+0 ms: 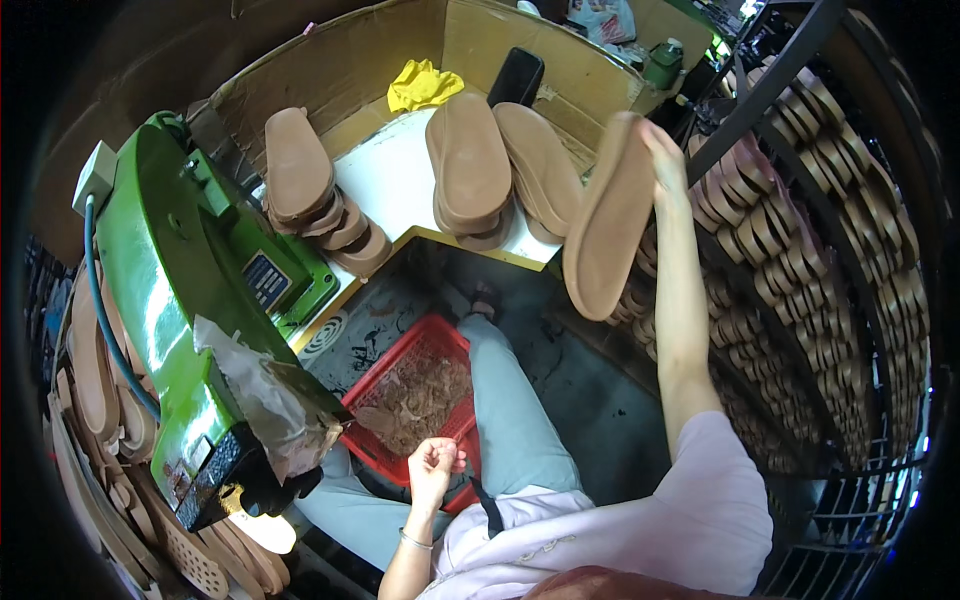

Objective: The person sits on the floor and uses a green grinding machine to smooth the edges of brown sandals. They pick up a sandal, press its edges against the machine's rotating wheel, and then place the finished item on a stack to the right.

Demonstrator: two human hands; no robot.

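Note:
My right hand (664,162), raised at the right, grips a brown shoe sole (606,220) by its upper end. The sole hangs tilted beside the right edge of the white worktable. My left hand (436,470) is closed in front of my body, above the near edge of a red basket (362,385). Whatever its curled fingers may hold is too small to make out. On the table, a stack of soles (470,165) and a leaning sole (537,165) lie near the right hand. Another pile of soles (300,165) stands at the table's left.
A green machine (160,290) takes up the left side, its head partly wrapped in clear plastic. Brown scraps (420,395) fill the basket. Racks of soles (800,250) line the right. A yellow cloth (424,86) and a black phone (516,76) rest by the cardboard wall (350,60).

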